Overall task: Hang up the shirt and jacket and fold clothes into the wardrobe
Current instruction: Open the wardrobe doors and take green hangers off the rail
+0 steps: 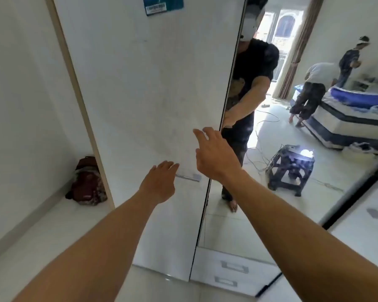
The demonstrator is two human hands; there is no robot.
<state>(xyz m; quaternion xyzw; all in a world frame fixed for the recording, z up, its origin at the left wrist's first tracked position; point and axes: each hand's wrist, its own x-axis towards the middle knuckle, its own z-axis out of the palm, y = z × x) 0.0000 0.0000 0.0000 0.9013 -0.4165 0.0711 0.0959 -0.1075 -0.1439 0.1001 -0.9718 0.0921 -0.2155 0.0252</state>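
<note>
Now the left hand (pixel 159 182) lies flat and empty, its fingers straight, the tips at the left end of the handle (pixel 188 177) on the white wardrobe door (pixel 144 94). Whether they touch it I cannot tell. The right hand (pixel 214 153) is just above and right of the handle, fingers spread apart and gripping nothing, close to the door's edge where the mirror (pixel 303 127) begins. Well left of the handle, past the door's far edge, a dark red bundle (pixel 87 182) of cloth sits on a pale surface. Below and right of the handle are two drawers (pixel 234 267). No shirt, jacket or hanger shows. With both hands free and at the door, I judge the step to be moving the door. Whether hanging and folding are finished or not yet begun, this view does not settle.
</note>
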